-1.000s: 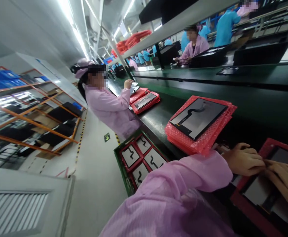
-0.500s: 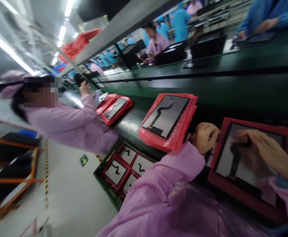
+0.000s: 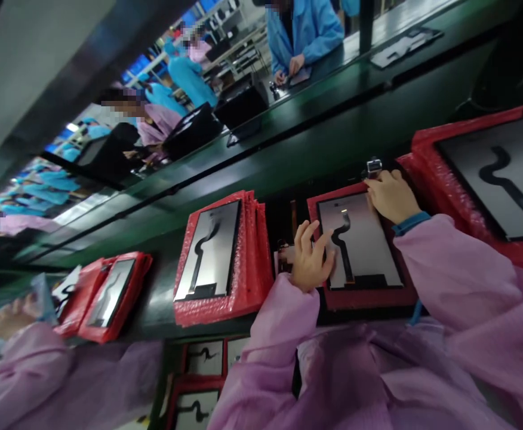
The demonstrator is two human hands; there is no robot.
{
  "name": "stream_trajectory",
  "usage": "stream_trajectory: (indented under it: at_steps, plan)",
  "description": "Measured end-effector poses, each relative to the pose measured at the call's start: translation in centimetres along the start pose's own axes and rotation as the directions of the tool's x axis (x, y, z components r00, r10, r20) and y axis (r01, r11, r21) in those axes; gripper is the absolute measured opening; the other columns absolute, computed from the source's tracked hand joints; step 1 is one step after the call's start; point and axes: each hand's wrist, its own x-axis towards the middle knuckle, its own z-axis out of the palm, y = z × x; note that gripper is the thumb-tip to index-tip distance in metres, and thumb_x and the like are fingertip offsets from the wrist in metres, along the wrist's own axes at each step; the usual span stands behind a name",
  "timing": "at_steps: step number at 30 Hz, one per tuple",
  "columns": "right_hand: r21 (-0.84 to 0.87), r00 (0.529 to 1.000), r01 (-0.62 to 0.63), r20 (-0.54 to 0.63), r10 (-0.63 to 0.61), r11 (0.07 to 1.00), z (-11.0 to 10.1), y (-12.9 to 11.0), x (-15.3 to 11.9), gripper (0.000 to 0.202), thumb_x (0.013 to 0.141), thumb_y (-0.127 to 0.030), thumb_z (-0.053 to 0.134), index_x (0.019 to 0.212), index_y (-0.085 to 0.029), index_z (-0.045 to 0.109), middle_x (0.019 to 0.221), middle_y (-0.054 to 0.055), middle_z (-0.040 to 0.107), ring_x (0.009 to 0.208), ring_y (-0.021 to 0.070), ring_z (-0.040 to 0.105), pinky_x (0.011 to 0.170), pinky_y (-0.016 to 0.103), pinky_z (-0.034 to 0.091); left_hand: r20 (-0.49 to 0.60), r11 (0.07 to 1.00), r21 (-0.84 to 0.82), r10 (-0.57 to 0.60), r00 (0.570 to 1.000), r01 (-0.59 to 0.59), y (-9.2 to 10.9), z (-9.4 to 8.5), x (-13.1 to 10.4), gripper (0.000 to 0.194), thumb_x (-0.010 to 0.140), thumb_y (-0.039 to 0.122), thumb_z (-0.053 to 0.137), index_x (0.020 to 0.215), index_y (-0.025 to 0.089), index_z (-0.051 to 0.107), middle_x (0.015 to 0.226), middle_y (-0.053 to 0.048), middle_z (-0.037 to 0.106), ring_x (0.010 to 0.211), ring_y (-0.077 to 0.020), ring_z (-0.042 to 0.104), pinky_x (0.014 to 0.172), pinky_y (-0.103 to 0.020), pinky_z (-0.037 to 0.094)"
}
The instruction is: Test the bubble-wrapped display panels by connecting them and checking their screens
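Both hands at the middle panel, left one spread, right one bunched

We have the left hand (image 3: 310,260) at the left edge of the middle panel (image 3: 373,239), fingers fanned wide, nothing visible in them; thumb and index lean over the panel's border, and whether they touch it we can't tell. Right hand (image 3: 393,194) sits at the panel's upper right corner, fingers bent and close together. We can't tell if it grips anything (its fingertips are tiny in this view). A small shiny item (image 3: 374,166) is just beyond those fingertips. Blue band (image 3: 410,223) on the right wrist.

The panel lies flat, grey face up, on a red pad (image 3: 369,300) on the dark green bench (image 3: 279,158). A bent black ribbon cable (image 3: 345,257) runs up its face, left of centre.

Left of it we log a red bubble-wrap stack (image 3: 257,263) with another panel (image 3: 219,245) on top. To the right, more red wrap (image 3: 427,155) under a third panel (image 3: 521,173), cable showing there too. Below the bench edge, partly behind our left sleeve (image 3: 265,346), smaller-looking panels (image 3: 205,358) sit in red surrounds.

Far left, a neighbour's hand (image 3: 11,316), blurred, beside red-wrapped panels. Across the bench, a co-worker in blue (image 3: 306,33) bends over a flat piece.
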Motion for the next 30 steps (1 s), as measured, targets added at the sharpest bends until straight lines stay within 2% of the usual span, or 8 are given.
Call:
stream_trajectory:
  at_steps: [3, 5, 14, 19, 23, 25, 28, 30]
  plan:
    - [0.050, 1.000, -0.008, 0.013, 0.007, 0.999, 0.2, -0.3, 0.1, 0.033, 0.093, -0.019, 0.044, 0.111, -0.011, 0.072, 0.117, 0.023, 0.059, 0.112, 0.0387, 0.049, 0.087, 0.053, 0.047, 0.250, 0.999, -0.043, 0.006, 0.968, 0.004, -0.1, 0.3, -0.4, 0.051, 0.098, 0.035, 0.051, 0.147, 0.021, 0.045, 0.155, -0.018, 0.035, 0.154, -0.0374, 0.018, 0.121, -0.063, 0.028]
    - [0.101, 1.000, -0.008, 0.012, 0.007, 0.995, 0.4, -0.3, 0.3, 0.032, 0.094, -0.018, 0.042, 0.106, -0.012, 0.071, 0.114, 0.023, 0.060, 0.109, 0.0367, 0.050, 0.085, 0.051, 0.048, 0.323, 0.997, -0.056, -0.032, 0.946, 0.053, -0.3, 0.4, -0.7, 0.053, 0.100, 0.038, 0.048, 0.150, 0.021, 0.043, 0.159, -0.019, 0.031, 0.156, -0.0379, 0.013, 0.121, -0.065, 0.024]
    - [0.308, 0.989, -0.011, -0.138, 0.057, 0.951, -0.5, -1.5, 0.2, 0.025, 0.092, -0.012, 0.037, 0.093, -0.015, 0.062, 0.113, 0.019, 0.053, 0.111, 0.0337, 0.048, 0.097, 0.053, 0.042, 0.347, 0.972, -0.084, -0.180, 0.920, 0.221, -0.7, -0.1, -1.3, 0.077, 0.097, 0.055, 0.055, 0.160, 0.026, 0.022, 0.167, -0.021, 0.012, 0.158, -0.0418, 0.003, 0.119, -0.070, 0.023]
    - [0.765, 0.976, -0.084, -0.065, 0.206, 0.638, -2.1, -2.5, 0.1, 0.010, 0.093, -0.029, 0.052, 0.087, -0.023, 0.047, 0.089, 0.004, 0.052, 0.086, 0.0193, 0.051, 0.086, 0.037, 0.045, 0.318, 0.928, -0.175, -0.264, 0.911, 0.330, -0.5, -0.4, -1.5, 0.087, 0.091, 0.057, 0.064, 0.160, 0.027, 0.021, 0.168, -0.021, 0.010, 0.158, -0.0409, 0.008, 0.121, -0.068, 0.024]
    - [0.945, 0.972, 0.052, -0.122, 0.200, 0.324, -3.1, -3.0, 0.0, 0.031, 0.082, -0.041, 0.071, 0.092, -0.024, 0.047, 0.085, -0.001, 0.048, 0.080, 0.0146, 0.048, 0.078, 0.031, 0.044, 0.192, 0.770, -0.427, -0.434, 0.880, 0.473, -0.3, -0.5, -1.4, 0.100, 0.084, 0.054, 0.076, 0.160, 0.033, 0.014, 0.166, -0.018, 0.021, 0.156, -0.0331, 0.026, 0.122, -0.055, 0.034]
    - [0.972, 0.961, 0.103, -0.152, 0.233, 0.209, -3.3, -3.1, -0.1, 0.035, 0.082, -0.048, 0.071, 0.092, -0.025, 0.048, 0.084, -0.002, 0.046, 0.076, 0.0134, 0.045, 0.073, 0.030, 0.043, 0.179, 0.586, -0.584, -0.583, 0.793, 0.562, 0.1, -0.8, -1.7, 0.103, 0.082, 0.055, 0.077, 0.159, 0.034, 0.013, 0.161, -0.017, 0.034, 0.147, -0.0293, 0.043, 0.116, -0.049, 0.045]
    - [0.995, 0.946, 0.089, -0.097, 0.309, 0.041, -3.3, -3.5, -0.3, 0.041, 0.077, -0.050, 0.077, 0.091, -0.026, 0.047, 0.082, -0.003, 0.044, 0.068, 0.0110, 0.040, 0.063, 0.027, 0.039, 0.361, 0.288, -0.588, -0.742, 0.564, 0.756, 1.6, -1.5, -2.8, 0.072, 0.084, 0.062, 0.070, 0.143, 0.026, 0.050, 0.132, -0.012, 0.067, 0.120, -0.0273, 0.068, 0.101, -0.042, 0.058]
    - [0.997, 0.954, 0.021, 0.001, 0.299, -0.071, -3.2, -3.9, -0.5, 0.044, 0.072, -0.047, 0.080, 0.093, -0.026, 0.047, 0.080, -0.005, 0.044, 0.064, 0.0093, 0.040, 0.059, 0.025, 0.038, 0.403, 0.190, -0.519, -0.806, 0.434, 0.834, 3.2, -2.6, -3.7, 0.056, 0.083, 0.064, 0.068, 0.121, 0.022, 0.068, 0.114, -0.010, 0.075, 0.105, -0.0278, 0.074, 0.091, -0.041, 0.062]
